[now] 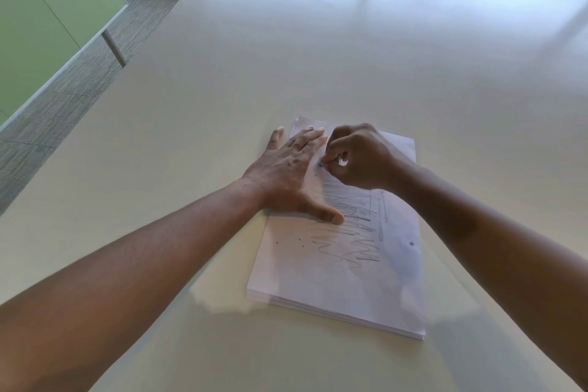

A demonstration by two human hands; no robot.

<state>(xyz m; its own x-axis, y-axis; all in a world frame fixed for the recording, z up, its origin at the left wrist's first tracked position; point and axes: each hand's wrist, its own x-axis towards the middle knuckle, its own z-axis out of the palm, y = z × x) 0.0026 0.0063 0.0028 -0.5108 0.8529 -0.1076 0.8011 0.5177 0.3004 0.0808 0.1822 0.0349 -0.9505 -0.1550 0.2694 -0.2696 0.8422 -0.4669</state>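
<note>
On the paper stack (337, 280), our left hand (286, 169) presses flat; our right hand (359, 157) pinches what looks like an eraser (321, 164) in its fingers, most scribbles (350, 242) left to clear.

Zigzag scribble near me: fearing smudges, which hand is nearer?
Left. The left hand rests its thumb just above the zigzag scribble; the right hand pinches a dark bit farther up the sheet.
</note>
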